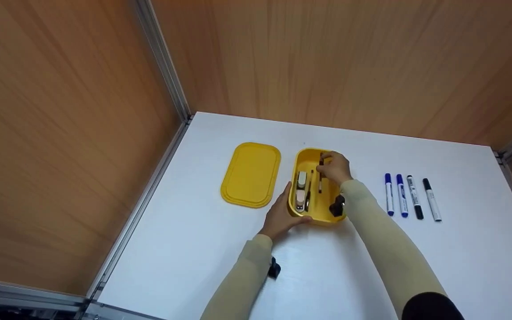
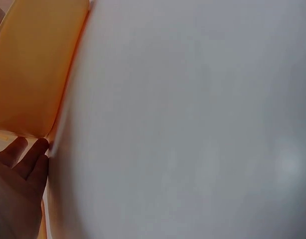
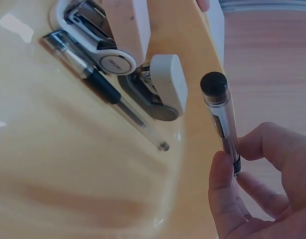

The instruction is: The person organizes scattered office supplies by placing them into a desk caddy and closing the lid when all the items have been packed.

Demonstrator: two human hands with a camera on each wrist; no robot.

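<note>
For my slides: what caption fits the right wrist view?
Right hand pinching a pen over a yellow box holding staplers.

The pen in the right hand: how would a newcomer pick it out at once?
On the white table stands an open yellow box, its lid lying to its left. Over the box's far end, the right hand pinches a slim pen with a black end cap. Unlike the pen lying beside the stapler, it is lifted.

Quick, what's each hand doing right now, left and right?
Left hand: open, fingers resting against the yellow box at its near end.
Right hand: pinching a pen over the box.
</note>
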